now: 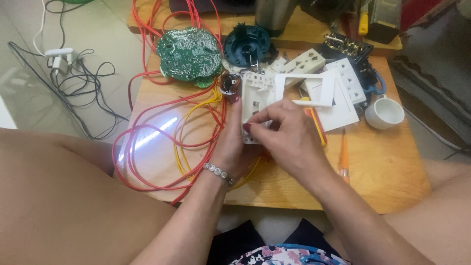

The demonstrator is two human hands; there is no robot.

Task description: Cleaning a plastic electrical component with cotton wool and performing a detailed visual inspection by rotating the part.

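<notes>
A white plastic switch module [255, 95] stands upright over the small wooden table [387, 181]. My left hand [234, 142] grips it from the left and below, with a beaded bracelet on that wrist. My right hand [289, 135] covers its lower right part, fingertips pinched against its front face. A white faceplate frame [314, 91] sits just right of the module, partly behind my right hand. Whether the frame is attached to the module I cannot tell.
Red wires [147, 147] and yellow wires [184, 142] loop over the table's left half. A green round circuit board [189, 53], a dark blue round base [248, 44], white socket plates [351, 78], a white cup [384, 113] and an orange screwdriver [344, 154] lie around.
</notes>
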